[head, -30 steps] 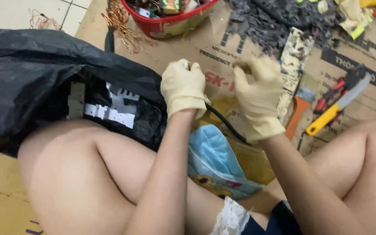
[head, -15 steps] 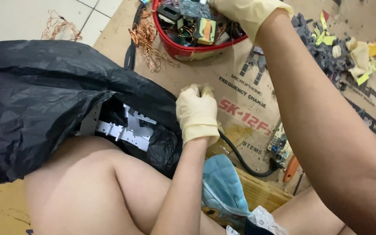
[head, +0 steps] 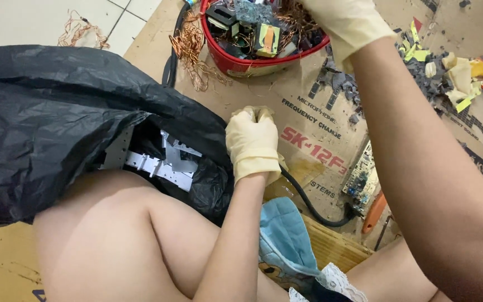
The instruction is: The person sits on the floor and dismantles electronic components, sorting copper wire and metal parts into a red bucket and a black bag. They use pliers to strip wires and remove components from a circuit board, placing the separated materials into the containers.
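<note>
My left hand [head: 251,141], in a pale yellow glove, is closed in a fist over the cardboard sheet [head: 252,92], beside the mouth of a black plastic bag [head: 45,123]. A black cable [head: 308,204] runs out from under that fist toward my lap. My right hand [head: 349,25], also gloved, reaches over the red bowl [head: 236,66] at the top of the head view. The bowl holds electronic parts and copper wire. The fingers of my right hand are cut off by the frame edge.
Pale metal brackets [head: 166,162] show inside the bag. Loose copper wire [head: 191,47] lies left of the bowl. A circuit board [head: 360,178], an orange-handled tool [head: 373,213] and grey shreds [head: 420,70] lie to the right. A blue cloth [head: 283,237] rests between my bare legs.
My right hand let go near the cable and rose up to the red bowl. My left hand stayed closed on the cable. The view shifted toward the bowl.
</note>
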